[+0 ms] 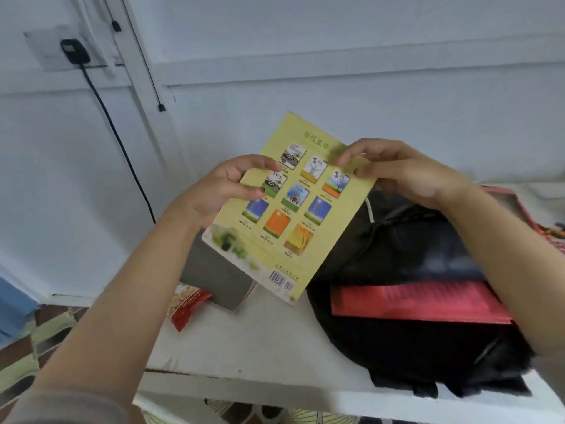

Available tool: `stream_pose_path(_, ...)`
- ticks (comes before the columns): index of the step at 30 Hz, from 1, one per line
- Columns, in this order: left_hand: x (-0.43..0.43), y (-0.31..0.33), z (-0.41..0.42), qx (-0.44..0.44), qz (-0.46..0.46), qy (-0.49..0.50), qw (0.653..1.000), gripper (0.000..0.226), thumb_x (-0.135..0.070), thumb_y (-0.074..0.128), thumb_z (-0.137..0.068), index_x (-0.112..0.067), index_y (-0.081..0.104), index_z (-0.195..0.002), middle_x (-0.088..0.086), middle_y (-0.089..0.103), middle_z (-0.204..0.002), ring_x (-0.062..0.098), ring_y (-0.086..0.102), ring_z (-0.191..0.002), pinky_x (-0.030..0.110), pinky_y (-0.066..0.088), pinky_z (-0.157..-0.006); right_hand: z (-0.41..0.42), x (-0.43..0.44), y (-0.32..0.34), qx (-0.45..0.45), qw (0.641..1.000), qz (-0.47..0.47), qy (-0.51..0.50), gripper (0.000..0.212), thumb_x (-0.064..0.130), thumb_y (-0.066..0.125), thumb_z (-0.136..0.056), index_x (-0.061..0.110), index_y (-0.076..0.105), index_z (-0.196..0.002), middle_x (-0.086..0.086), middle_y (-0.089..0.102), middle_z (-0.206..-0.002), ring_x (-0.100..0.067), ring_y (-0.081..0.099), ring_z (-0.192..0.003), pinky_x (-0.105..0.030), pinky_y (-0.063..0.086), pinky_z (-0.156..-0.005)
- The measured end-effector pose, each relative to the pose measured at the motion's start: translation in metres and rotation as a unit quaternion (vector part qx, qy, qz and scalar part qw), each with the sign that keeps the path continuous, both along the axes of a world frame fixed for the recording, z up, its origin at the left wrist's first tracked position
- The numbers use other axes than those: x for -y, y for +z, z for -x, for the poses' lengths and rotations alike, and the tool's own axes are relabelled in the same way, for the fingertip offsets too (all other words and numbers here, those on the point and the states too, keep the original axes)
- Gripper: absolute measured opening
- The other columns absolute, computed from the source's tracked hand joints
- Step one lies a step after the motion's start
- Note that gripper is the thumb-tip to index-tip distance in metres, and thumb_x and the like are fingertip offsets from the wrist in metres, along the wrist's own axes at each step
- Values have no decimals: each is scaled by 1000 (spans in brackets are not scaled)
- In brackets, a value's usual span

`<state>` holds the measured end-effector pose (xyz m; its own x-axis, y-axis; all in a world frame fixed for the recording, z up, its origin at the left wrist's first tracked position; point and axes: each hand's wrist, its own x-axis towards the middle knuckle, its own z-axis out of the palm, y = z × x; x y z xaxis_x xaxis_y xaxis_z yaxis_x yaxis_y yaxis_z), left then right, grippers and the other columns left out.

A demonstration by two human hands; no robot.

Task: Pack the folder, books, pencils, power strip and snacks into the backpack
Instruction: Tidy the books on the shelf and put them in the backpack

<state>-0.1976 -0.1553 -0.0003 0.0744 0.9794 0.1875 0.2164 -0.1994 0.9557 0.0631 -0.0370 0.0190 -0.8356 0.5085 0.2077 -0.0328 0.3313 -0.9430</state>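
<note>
A yellow book (293, 228) with small cover pictures and a barcode is held up above the white table, back cover facing me. My left hand (220, 191) grips its left edge and my right hand (406, 172) pinches its upper right corner. To the right lies the black backpack (406, 261), open, with a red folder (419, 301) sticking out of it. Under the yellow book a grey book (214, 273) lies on the table. Beside that grey book a red snack packet (186, 307) sits near the table's left edge.
The white table (244, 341) stands against a pale wall; its front edge runs across the bottom. A black plug (75, 52) with a cable hangs at the upper left wall. A red patterned item (547, 228) lies at the far right. Tiled floor shows at left.
</note>
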Motion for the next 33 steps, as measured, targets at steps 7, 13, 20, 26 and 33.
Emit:
stream_pose_path(7, -22, 31, -18, -129, 35, -140, 981, 40, -4, 68, -60, -36, 73, -84, -16, 68, -94, 4, 62, -96, 16, 48, -80, -27, 14, 1, 105, 992, 51, 38, 36, 4, 56, -87, 22, 66, -117, -1, 63, -125, -23, 60, -115, -37, 49, -95)
stream_pose_path(13, -48, 39, -50, -154, 116, -218, 957, 44, 12, 61, -72, -26, 76, -88, 6, 72, -100, 24, 69, -89, 33, 58, -70, -53, 45, -16, 42, 996, 59, -48, 50, -13, 43, -90, 18, 56, -127, 8, 59, -130, -18, 59, -116, -35, 50, -95)
stream_pose_path(20, -62, 16, -107, -265, -166, 38, 949, 33, -2, 55, -86, -30, 66, -101, -13, 57, -117, 0, 47, -114, 19, 32, -101, -82, 79, -61, -198, 907, 186, -323, 49, -18, 43, -86, 16, 66, -113, 3, 67, -117, -17, 65, -105, -26, 56, -78)
stream_pose_path(26, -37, -63, -129, -341, -459, -42, 820, 22, -21, 59, -87, -10, 66, -105, 7, 59, -104, 17, 56, -98, 33, 47, -87, -113, 99, -81, -364, 750, 299, -465, 50, -12, 42, -89, 21, 61, -121, 3, 64, -114, -22, 70, -93, -38, 59, -73)
stream_pose_path(33, -48, -108, -138, -580, -386, -120, 707, 65, -34, 74, -74, -24, 41, -129, 18, 56, -113, 29, 61, -90, 41, 56, -73, -141, 121, -96, -403, 686, 317, -516, 54, -11, 41, -91, 22, 54, -131, -4, 55, -132, -21, 71, -89, -32, 59, -63)
